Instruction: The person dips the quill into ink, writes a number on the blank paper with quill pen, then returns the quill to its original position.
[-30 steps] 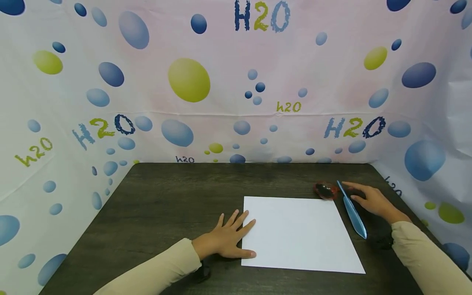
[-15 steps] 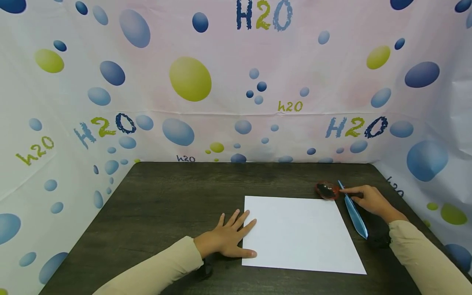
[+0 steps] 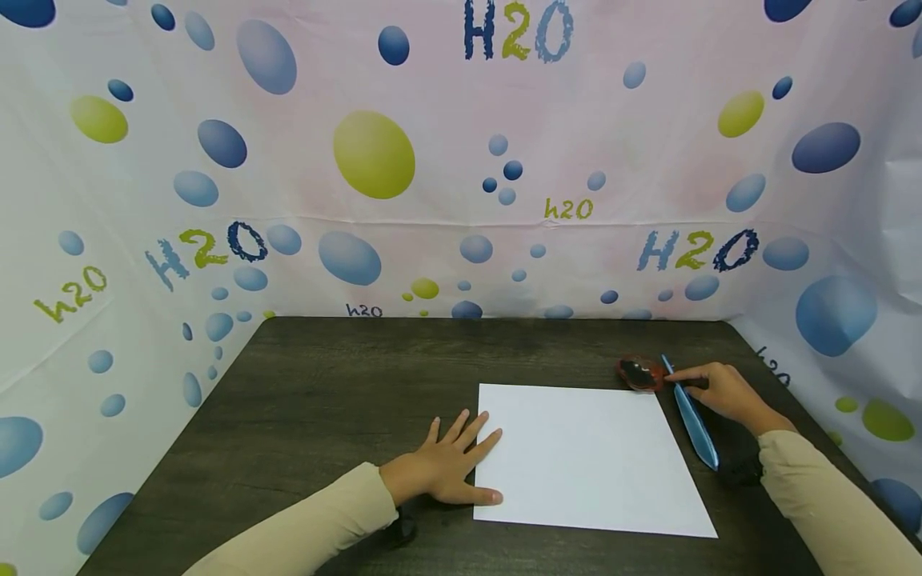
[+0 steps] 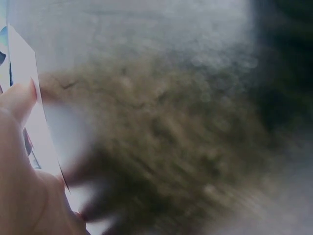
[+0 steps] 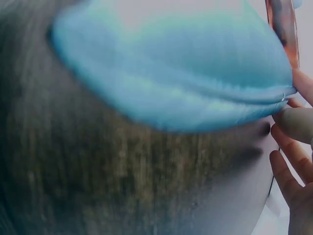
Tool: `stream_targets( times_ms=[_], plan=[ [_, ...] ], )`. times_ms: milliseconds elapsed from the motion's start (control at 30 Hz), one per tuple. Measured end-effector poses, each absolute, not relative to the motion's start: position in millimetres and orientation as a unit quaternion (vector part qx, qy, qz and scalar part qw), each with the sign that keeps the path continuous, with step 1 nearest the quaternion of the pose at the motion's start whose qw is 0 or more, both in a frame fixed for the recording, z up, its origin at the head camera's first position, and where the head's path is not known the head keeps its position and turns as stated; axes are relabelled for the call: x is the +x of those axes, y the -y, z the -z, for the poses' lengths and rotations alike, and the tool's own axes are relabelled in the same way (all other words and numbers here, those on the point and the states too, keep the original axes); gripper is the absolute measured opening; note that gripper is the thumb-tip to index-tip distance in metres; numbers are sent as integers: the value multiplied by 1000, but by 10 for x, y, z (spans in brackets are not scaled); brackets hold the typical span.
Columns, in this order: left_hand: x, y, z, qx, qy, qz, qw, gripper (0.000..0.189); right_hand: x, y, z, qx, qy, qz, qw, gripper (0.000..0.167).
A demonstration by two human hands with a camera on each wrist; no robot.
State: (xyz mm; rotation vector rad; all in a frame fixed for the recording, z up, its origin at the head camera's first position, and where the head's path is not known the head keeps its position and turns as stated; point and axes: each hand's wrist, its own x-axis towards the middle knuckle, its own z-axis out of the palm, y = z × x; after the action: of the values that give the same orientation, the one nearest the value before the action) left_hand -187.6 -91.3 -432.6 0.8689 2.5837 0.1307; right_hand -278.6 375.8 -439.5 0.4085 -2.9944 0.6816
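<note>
A white sheet of paper (image 3: 576, 456) lies on the dark table. My left hand (image 3: 448, 466) rests spread on its left edge, thumb and fingertips over the paper. At the right edge lies a glossy light blue, feather-shaped thing (image 3: 695, 430) with a thin stem at its far end. My right hand (image 3: 727, 394) pinches near that stem, the index finger crossing to its left and the thumb on its right. Close to the index fingertip sits a red, see-through rounded thing (image 3: 639, 374) with a dark middle. In the right wrist view the blue thing (image 5: 186, 73) narrows between thumb and index finger.
The dark wood-look table (image 3: 346, 384) ends at a white backdrop (image 3: 403, 96) printed with blue and green spots. The red thing overlaps the paper's far right corner in the head view.
My right index finger has come from beyond the blue thing's stem to cross it, its tip near the red thing. My left hand stays on the paper.
</note>
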Motion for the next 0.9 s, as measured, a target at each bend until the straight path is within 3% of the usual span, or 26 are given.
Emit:
stream_targets(
  times_ms=[533,900],
  plan=[
    [-1891,909,4350,311,-927,-55,205,89,-2765,-3752,4374,131,970,-201,46,23],
    [-1882,913,4346,306,-928,-53,205,89,-2753,-3769,4416,96,948,-287,93,24]
  ],
)
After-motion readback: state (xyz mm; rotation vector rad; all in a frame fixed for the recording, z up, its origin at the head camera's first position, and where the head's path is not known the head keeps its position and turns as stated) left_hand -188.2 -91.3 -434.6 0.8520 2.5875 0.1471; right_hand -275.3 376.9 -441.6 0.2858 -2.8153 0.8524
